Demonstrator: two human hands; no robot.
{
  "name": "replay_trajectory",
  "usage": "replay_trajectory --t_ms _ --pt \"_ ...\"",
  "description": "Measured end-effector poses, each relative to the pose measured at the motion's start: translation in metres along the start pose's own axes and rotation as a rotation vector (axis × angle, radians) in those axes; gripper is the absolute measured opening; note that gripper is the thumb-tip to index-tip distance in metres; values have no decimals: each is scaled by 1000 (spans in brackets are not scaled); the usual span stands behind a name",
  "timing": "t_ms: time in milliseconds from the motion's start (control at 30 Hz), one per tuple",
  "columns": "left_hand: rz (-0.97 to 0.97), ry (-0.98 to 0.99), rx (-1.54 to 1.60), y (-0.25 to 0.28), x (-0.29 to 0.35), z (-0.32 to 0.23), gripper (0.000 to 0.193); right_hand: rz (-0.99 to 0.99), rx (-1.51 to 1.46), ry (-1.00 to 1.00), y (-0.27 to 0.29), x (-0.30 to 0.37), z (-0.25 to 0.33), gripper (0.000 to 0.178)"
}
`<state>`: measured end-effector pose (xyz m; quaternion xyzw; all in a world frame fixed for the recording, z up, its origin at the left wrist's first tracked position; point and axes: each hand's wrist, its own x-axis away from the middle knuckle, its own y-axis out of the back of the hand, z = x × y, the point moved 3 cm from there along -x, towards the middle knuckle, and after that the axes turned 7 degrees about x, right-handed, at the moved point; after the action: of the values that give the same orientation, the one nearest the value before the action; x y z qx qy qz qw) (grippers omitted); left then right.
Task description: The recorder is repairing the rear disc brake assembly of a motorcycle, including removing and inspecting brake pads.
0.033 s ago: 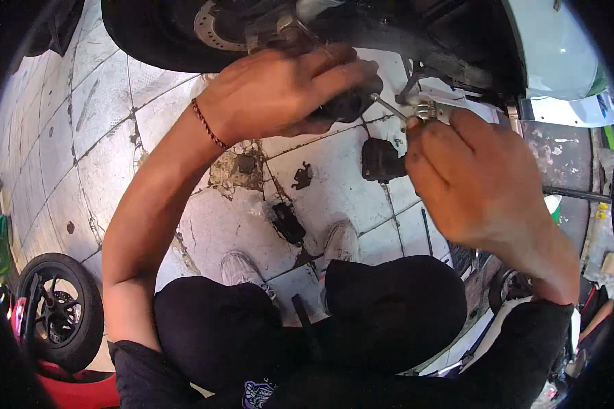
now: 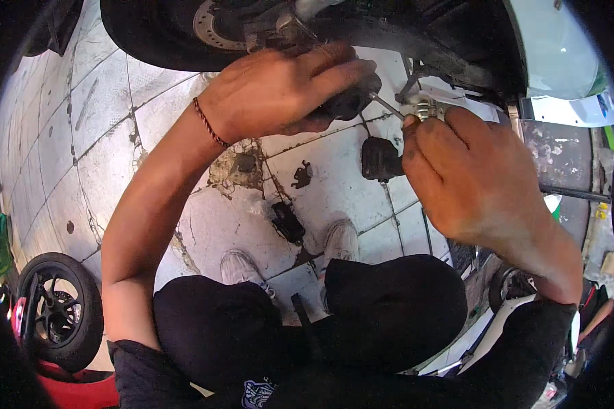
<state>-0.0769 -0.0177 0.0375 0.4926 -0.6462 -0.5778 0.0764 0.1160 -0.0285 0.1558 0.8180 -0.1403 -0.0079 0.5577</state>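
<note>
A dark, rounded part (image 2: 351, 101) is gripped by the left hand (image 2: 276, 92), whose fingers are curled over it from above; much of it is hidden by the palm. A thin metal tool (image 2: 389, 106) is held by the right hand (image 2: 471, 170), with the fingers closed about its rear end and the thumb laid along it. Its shaft is aimed leftward and slightly up, and its far end is seen at the right side of the dark part; whether it is inserted cannot be told. The left wrist is circled by a braided bracelet (image 2: 209, 123).

Just beyond the left hand, a large black tyre (image 2: 147, 44) and a perforated disc (image 2: 211, 31) are seen. Below the hands, a squarish black piece (image 2: 379, 160), a small dark bracket (image 2: 302, 175) and an oblong black piece (image 2: 288, 223) are scattered on the pale tiled floor (image 2: 331, 160). Nearer the body, two light shoes (image 2: 341, 243) are planted. At far left, a spoked wheel (image 2: 58, 315) is set down near a red panel (image 2: 78, 391).
</note>
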Motion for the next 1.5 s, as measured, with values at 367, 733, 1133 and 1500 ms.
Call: replay_trajectory --t_ms 367,733,1133,1500 --pt "-82 -41 -235 -6 -2 11 86 -246 -990 -884 -52 9 -9 12" --pt "-164 -99 -207 20 3 18 79 -278 -878 -799 -39 -6 -5 16" --pt "66 109 -350 15 10 30 93 -198 -579 -436 -34 -21 -4 18" --pt "147 -78 -211 13 13 52 82 -244 -914 -623 -62 -30 24 16"
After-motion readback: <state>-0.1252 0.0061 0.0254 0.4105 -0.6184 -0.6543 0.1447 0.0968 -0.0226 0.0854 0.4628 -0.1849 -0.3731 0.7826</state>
